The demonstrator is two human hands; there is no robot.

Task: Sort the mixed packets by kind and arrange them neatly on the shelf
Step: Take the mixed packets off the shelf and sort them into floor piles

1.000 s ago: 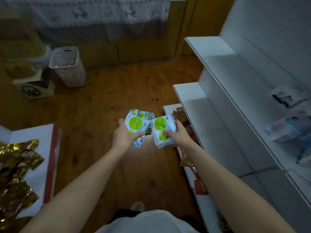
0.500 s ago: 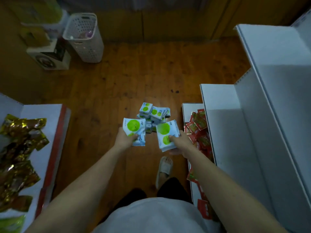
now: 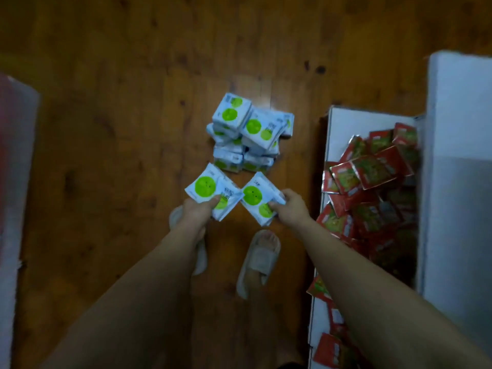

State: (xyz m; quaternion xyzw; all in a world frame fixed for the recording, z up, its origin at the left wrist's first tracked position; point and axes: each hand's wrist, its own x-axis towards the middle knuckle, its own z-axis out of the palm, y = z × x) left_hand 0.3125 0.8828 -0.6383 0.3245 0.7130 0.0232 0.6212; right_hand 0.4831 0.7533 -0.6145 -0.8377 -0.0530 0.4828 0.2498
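My left hand [image 3: 197, 213] grips a small bunch of white packets with green circles [image 3: 206, 188]. My right hand [image 3: 290, 206] pinches another bunch of the same white-and-green packets [image 3: 255, 199]. Both bunches hang above the wooden floor, just short of a pile of the same packets [image 3: 247, 134] lying on the floor ahead. Red packets [image 3: 372, 177] lie heaped on the lowest white shelf [image 3: 346, 121] to the right.
A higher white shelf level [image 3: 460, 155] runs along the right edge. A blurred white and red surface [image 3: 13, 182] stands at the far left. My feet in pale slippers [image 3: 259, 258] stand on the wooden floor [image 3: 106, 129] below my hands.
The view has tilted down toward the floor. Both hands, each still holding its packets, have come lower and closer to the floor pile; the basket and far wall have left view.
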